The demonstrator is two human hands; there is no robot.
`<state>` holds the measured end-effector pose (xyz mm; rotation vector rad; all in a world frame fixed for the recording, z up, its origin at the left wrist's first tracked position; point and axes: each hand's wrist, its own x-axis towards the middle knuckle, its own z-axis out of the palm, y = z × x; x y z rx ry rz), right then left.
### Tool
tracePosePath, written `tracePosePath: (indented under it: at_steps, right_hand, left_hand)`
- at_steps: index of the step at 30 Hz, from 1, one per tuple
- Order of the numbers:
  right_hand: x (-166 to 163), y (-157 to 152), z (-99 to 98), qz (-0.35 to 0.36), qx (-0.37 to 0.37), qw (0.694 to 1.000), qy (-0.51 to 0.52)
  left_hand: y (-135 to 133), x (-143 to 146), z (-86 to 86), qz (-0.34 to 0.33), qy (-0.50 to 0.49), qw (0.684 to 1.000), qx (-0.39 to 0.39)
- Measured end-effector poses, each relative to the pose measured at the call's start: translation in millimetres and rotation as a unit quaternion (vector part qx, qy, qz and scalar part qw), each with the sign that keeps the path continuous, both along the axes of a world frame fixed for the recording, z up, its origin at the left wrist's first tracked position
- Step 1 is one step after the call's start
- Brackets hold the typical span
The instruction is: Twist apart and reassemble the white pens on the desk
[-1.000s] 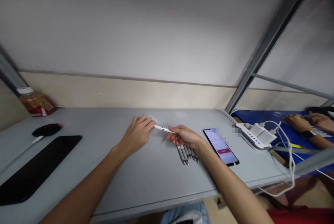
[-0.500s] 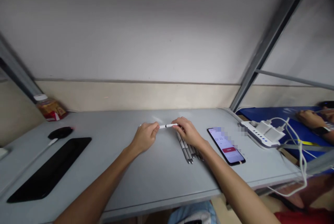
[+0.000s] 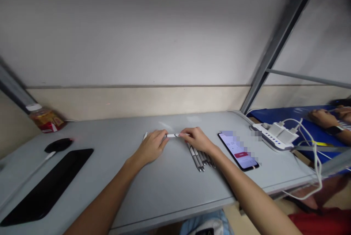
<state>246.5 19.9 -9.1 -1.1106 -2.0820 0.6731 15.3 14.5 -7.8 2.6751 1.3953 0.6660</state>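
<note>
Between my two hands a white pen lies sideways, low over the grey desk, with a dark mark near its right end. My left hand closes on its left part, thumb and fingers pinched. My right hand pinches the right end with its fingertips. A white tip sticks out beyond the left hand; whether it belongs to the same pen I cannot tell. Several white pens with grey grips lie side by side below my right hand, partly hidden by the wrist.
A lit phone lies right of the pens, beside a white power strip with chargers. Left are a dark flat slab, a black round item with a cable and a jar. Another person's hand rests far right.
My hands have come slightly closer together, and less of the pen shows between them. The right hand has shifted a little left along it. The camera view has tilted slightly.
</note>
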Motion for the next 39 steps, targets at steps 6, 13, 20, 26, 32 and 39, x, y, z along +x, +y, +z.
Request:
tracePosePath:
  at_steps: [6,13,20,26,32,39]
  right_hand:
    - [0,-2,1.1,-0.013,0.055,0.998,0.026]
    - [9,0,3.4,0.007,0.018,1.0,-0.024]
    - [6,-2,3.3,0.008,0.049,0.999,0.002]
    - [1,-2,2.1,-0.015,0.086,0.996,0.02]
    - [0,-4,4.1,0.015,0.082,0.997,0.0]
    - [5,2,0.7,-0.016,0.173,0.985,-0.007]
  left_hand:
    - [-3,3,0.0,-0.008,-0.013,0.999,-0.046]
    - [-3,3,0.8,-0.029,-0.015,0.997,-0.068]
    - [-2,5,0.3,-0.025,-0.006,1.0,0.002]
    - [-1,7,-3.0,0.01,0.012,0.999,0.041]
    - [-3,9,-0.9,0.017,-0.008,0.999,0.034]
    - [-6,10,2.8,0.013,-0.017,1.0,0.016]
